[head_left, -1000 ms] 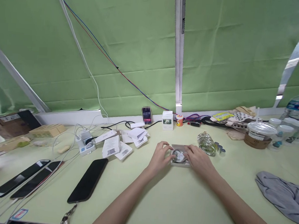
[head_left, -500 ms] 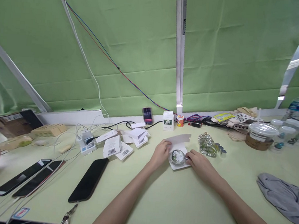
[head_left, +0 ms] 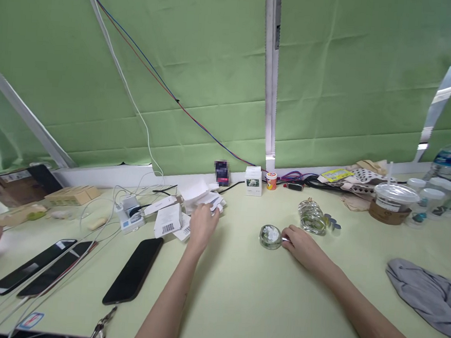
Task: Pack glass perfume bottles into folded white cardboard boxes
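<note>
No wording can be read anywhere. The white paper slips (head_left: 168, 220) left of centre on the worktop (head_left: 247, 299) carry printed barcodes, their digits too small to make out. The small white box (head_left: 253, 181) at the far edge bears a picture, and the water bottle (head_left: 450, 159) far right a label, both illegible.

Office-like workbench: charging phones (head_left: 132, 271), barcoded boxes (head_left: 168, 220).

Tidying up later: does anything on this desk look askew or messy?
Yes. White cartons lie flattened in a loose heap under the left hand; a glass bottle lies on its side beyond the right hand.
</note>
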Motion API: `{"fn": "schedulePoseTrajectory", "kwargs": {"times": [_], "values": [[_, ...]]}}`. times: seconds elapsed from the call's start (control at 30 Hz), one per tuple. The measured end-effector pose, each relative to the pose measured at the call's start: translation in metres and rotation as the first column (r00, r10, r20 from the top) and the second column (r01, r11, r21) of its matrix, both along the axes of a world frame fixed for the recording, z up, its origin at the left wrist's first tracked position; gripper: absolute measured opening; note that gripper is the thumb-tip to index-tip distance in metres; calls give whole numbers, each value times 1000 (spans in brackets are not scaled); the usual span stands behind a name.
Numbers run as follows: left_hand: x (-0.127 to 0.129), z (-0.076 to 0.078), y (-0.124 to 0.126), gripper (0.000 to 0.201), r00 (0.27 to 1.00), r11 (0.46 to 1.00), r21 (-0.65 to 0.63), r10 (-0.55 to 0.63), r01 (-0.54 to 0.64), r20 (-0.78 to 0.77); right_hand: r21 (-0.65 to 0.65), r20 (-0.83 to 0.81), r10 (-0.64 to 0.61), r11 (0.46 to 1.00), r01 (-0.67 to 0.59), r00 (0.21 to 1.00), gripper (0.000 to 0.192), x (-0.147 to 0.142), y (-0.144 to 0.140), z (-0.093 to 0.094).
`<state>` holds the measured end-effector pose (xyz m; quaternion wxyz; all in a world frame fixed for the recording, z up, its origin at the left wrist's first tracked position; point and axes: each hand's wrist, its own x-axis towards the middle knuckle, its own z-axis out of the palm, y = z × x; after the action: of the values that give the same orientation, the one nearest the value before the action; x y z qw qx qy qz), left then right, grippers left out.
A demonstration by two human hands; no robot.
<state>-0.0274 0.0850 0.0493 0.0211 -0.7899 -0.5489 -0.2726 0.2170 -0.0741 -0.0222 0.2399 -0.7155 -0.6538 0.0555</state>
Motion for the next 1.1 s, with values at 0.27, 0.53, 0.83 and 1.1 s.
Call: {"fn": "schedulePoseTrajectory", "kwargs": {"times": [0.27,0.53,0.83,1.1], "values": [[61,-39,-50,66,627,598,-203,-767,775,135,-14,-14,44,999,-44,999,24,7,-1,5],[79,-57,-65,79,598,515,-315,-744,797,297,-23,-127,-34,999,31,991,22,21,-6,17],[84,-69,-58,57,553,570,-238,-478,786,682,-46,-217,-96,995,88,972,12,25,-5,11],[113,-76,-85,71,717,694,-258,-522,672,462,-45,-94,-313,950,310,945,5,38,-41,5]]}}
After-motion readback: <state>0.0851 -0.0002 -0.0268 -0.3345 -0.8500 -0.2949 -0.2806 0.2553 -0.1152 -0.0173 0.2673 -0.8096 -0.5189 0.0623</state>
